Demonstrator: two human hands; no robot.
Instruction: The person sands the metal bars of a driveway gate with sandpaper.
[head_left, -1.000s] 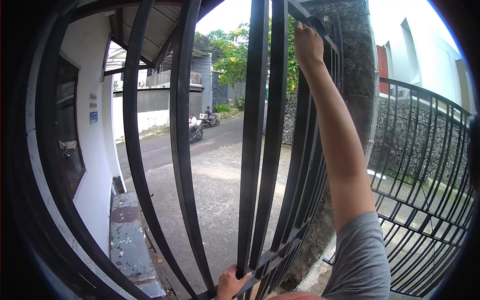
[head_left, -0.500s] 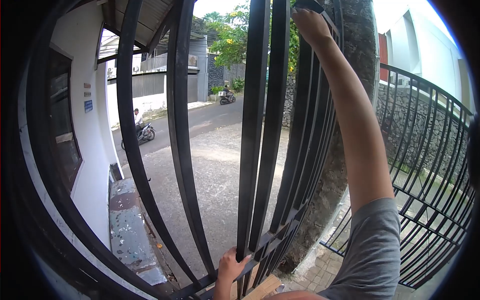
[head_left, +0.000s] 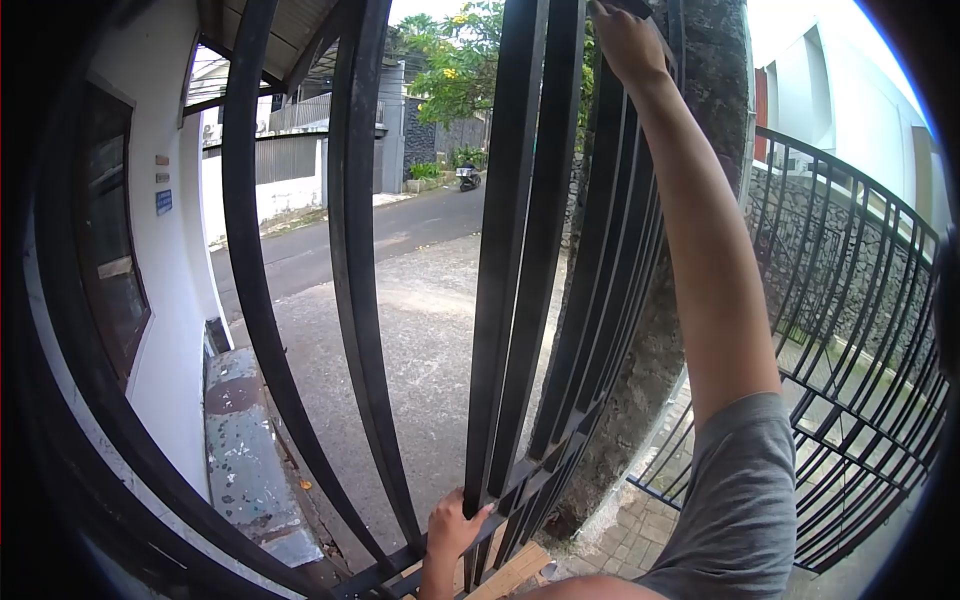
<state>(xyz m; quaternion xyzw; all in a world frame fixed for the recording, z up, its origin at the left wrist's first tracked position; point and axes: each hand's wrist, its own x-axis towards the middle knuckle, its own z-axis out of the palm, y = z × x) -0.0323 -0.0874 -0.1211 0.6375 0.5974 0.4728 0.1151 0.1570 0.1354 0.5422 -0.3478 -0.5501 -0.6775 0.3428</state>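
This is an outdoor gateway beside a street: black metal gate bars [head_left: 497, 250] stand before a paved forecourt [head_left: 420, 330], which meets an asphalt road [head_left: 300, 260] with a motorbike [head_left: 467, 179]. A white building wall [head_left: 180, 300] with a dark-framed window [head_left: 118, 260] and a yellow-flowered tree [head_left: 450, 70] flank it.

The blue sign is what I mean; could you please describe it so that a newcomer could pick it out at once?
Look past the black gate bars to the white wall at the picture's left. Just right of its dark window are three small signs, one above another. The blue sign is the lowest and largest, and the only blue one.
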